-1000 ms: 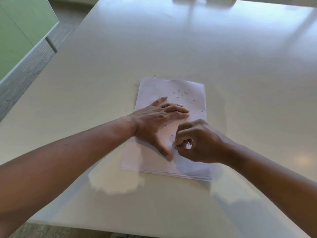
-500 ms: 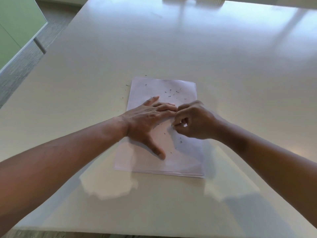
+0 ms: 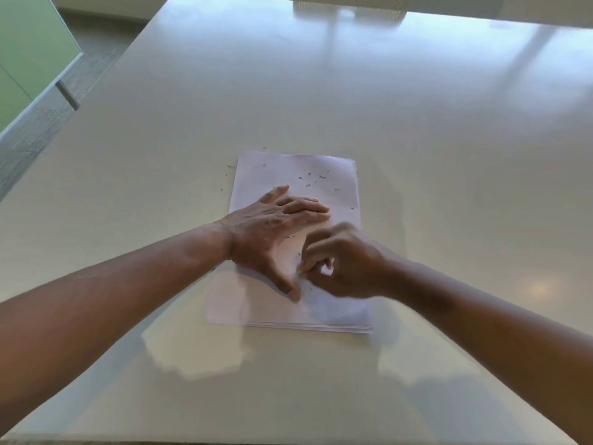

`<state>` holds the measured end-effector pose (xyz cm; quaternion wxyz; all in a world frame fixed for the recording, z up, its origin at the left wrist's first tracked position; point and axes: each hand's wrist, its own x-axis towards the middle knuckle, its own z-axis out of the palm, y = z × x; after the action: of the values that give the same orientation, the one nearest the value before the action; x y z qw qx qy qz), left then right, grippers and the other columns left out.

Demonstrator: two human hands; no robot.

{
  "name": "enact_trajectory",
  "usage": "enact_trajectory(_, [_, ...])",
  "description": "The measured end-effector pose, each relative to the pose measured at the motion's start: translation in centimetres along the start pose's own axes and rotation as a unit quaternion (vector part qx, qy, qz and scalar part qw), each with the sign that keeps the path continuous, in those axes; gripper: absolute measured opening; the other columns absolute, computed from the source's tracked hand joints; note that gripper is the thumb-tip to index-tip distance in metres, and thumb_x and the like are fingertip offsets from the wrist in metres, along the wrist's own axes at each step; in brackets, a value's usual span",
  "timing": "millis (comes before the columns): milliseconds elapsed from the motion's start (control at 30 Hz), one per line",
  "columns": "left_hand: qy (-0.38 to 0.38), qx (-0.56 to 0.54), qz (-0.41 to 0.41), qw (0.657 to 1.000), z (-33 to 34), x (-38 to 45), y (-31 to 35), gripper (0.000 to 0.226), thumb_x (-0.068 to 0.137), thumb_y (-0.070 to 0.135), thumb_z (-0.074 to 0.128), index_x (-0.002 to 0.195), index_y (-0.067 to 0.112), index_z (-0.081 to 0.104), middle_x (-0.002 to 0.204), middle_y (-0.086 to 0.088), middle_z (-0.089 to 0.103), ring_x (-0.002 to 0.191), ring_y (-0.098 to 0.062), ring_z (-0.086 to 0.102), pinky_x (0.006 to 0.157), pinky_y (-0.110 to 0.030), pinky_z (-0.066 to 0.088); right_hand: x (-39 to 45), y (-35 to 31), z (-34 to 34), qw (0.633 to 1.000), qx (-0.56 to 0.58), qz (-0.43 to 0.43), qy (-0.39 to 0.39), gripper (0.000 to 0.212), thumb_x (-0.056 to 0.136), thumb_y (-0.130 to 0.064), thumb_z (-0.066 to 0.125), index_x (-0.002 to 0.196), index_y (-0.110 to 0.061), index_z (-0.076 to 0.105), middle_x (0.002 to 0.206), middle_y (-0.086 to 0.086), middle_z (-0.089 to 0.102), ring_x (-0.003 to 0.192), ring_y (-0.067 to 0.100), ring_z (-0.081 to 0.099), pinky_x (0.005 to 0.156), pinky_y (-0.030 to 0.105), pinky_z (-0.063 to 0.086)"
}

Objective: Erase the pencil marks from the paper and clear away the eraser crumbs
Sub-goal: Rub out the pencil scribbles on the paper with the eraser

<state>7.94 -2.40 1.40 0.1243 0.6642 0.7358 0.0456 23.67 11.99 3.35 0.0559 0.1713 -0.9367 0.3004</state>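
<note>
A thin stack of white paper (image 3: 256,175) lies on the table in front of me. My left hand (image 3: 272,226) rests flat on its middle, fingers straight and thumb spread toward me. My right hand (image 3: 346,261) is blurred with motion just right of that thumb, its fingers curled round a small white eraser (image 3: 327,270) pressed to the sheet. Dark eraser crumbs (image 3: 313,179) are scattered over the far half of the paper, and a few (image 3: 230,166) lie on the table past its left edge.
The pale glossy table (image 3: 449,155) stretches wide on every side of the paper. Its near edge runs along the bottom of the view. At far left are grey floor (image 3: 41,123) and a green panel (image 3: 25,43).
My right hand with the eraser went away from me up to my left fingertips, then came back toward me beside the left thumb. My left hand has stayed flat on the paper.
</note>
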Motion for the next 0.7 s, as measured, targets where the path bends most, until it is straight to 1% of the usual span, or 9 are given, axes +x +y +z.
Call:
enact_trajectory(67, [-0.001, -0.001, -0.002, 1.000, 0.0, 0.0, 0.0, 0.142, 0.046, 0.105, 0.052, 0.163, 0.031, 0.018, 0.169, 0.014, 0.018, 0.157, -0.005, 0.007, 0.127, -0.051, -0.004, -0.1, -0.5, 0.5, 1.000, -0.004, -0.016, -0.022, 0.015, 0.069, 0.003, 0.074, 0.066, -0.011, 0.073, 0.065, 0.001, 0.064, 0.056, 0.013, 0.052, 0.056, 0.020, 0.043])
enact_trajectory(200, [0.000, -0.006, 0.003, 1.000, -0.2, -0.1, 0.0, 0.142, 0.044, 0.108, 0.044, 0.159, 0.027, 0.029, 0.168, 0.009, 0.023, 0.157, -0.007, 0.009, 0.127, -0.046, -0.009, 1.6, 1.5, -0.1, 0.996, -0.024, -0.001, 0.089, 0.014, 0.069, 0.005, 0.074, 0.065, -0.008, 0.072, 0.069, 0.003, 0.068, 0.073, -0.007, 0.043, 0.073, 0.000, 0.034])
enact_trajectory(267, [-0.003, -0.006, -0.002, 1.000, -0.2, 0.0, 0.1, 0.143, 0.044, 0.107, 0.047, 0.161, 0.027, 0.025, 0.169, 0.010, 0.021, 0.157, -0.006, 0.008, 0.127, -0.046, -0.009, 1.4, 1.1, 0.5, 0.996, -0.013, 0.002, 0.083, 0.014, 0.069, 0.005, 0.074, 0.065, -0.008, 0.073, 0.069, 0.002, 0.067, 0.069, -0.003, 0.046, 0.069, 0.003, 0.037])
enact_trajectory(367, [-0.007, -0.003, -0.004, 1.000, -0.1, 0.1, 0.2, 0.145, 0.045, 0.104, 0.053, 0.164, 0.028, 0.017, 0.170, 0.013, 0.017, 0.157, -0.004, 0.005, 0.127, -0.049, -0.006, 0.5, -0.1, 1.5, 0.999, 0.011, -0.006, 0.038, 0.012, 0.070, 0.003, 0.074, 0.068, -0.009, 0.075, 0.066, 0.002, 0.066, 0.060, 0.013, 0.055, 0.058, 0.022, 0.046])
enact_trajectory(433, [-0.009, -0.004, -0.003, 1.000, -0.2, 0.1, 0.2, 0.144, 0.045, 0.104, 0.053, 0.163, 0.028, 0.019, 0.169, 0.013, 0.018, 0.157, -0.006, 0.007, 0.127, -0.049, -0.006, 1.2, 0.6, 1.2, 0.997, 0.015, 0.000, 0.072, 0.013, 0.069, 0.005, 0.076, 0.068, -0.008, 0.075, 0.069, 0.004, 0.069, 0.062, 0.006, 0.053, 0.063, 0.014, 0.046])
enact_trajectory(500, [-0.005, -0.009, -0.001, 1.000, -0.3, 0.0, 0.3, 0.142, 0.045, 0.104, 0.054, 0.161, 0.028, 0.024, 0.168, 0.010, 0.022, 0.156, -0.008, 0.011, 0.127, -0.048, -0.007, 2.1, 1.2, 0.9, 0.992, 0.003, 0.005, 0.126, 0.013, 0.068, 0.006, 0.078, 0.068, -0.007, 0.075, 0.072, 0.003, 0.071, 0.071, -0.003, 0.048, 0.073, 0.002, 0.038])
enact_trajectory(533, [-0.005, -0.009, -0.002, 1.000, -0.4, 0.0, 0.3, 0.141, 0.045, 0.103, 0.055, 0.161, 0.028, 0.024, 0.168, 0.010, 0.022, 0.156, -0.007, 0.011, 0.127, -0.048, -0.007, 2.2, 1.2, 1.0, 0.991, 0.001, 0.003, 0.130, 0.013, 0.067, 0.006, 0.078, 0.067, -0.007, 0.075, 0.072, 0.002, 0.071, 0.072, -0.003, 0.047, 0.074, 0.001, 0.036])
enact_trajectory(600, [-0.012, -0.006, -0.010, 1.000, -0.4, 0.1, 0.3, 0.145, 0.044, 0.102, 0.058, 0.163, 0.028, 0.018, 0.169, 0.012, 0.018, 0.157, -0.005, 0.008, 0.127, -0.047, -0.008, 1.5, 0.8, 1.4, 0.995, 0.010, -0.007, 0.094, 0.015, 0.067, 0.006, 0.077, 0.067, -0.008, 0.075, 0.068, 0.002, 0.069, 0.066, 0.002, 0.050, 0.068, 0.006, 0.038])
enact_trajectory(700, [-0.015, -0.002, -0.011, 1.000, -0.1, 0.2, 0.2, 0.149, 0.042, 0.102, 0.056, 0.164, 0.026, 0.015, 0.170, 0.013, 0.015, 0.157, -0.004, 0.005, 0.127, -0.047, -0.008, 0.9, 0.1, 1.9, 0.998, 0.017, -0.008, 0.062, 0.013, 0.069, 0.004, 0.076, 0.068, -0.009, 0.075, 0.066, 0.002, 0.067, 0.060, 0.013, 0.055, 0.059, 0.020, 0.045])
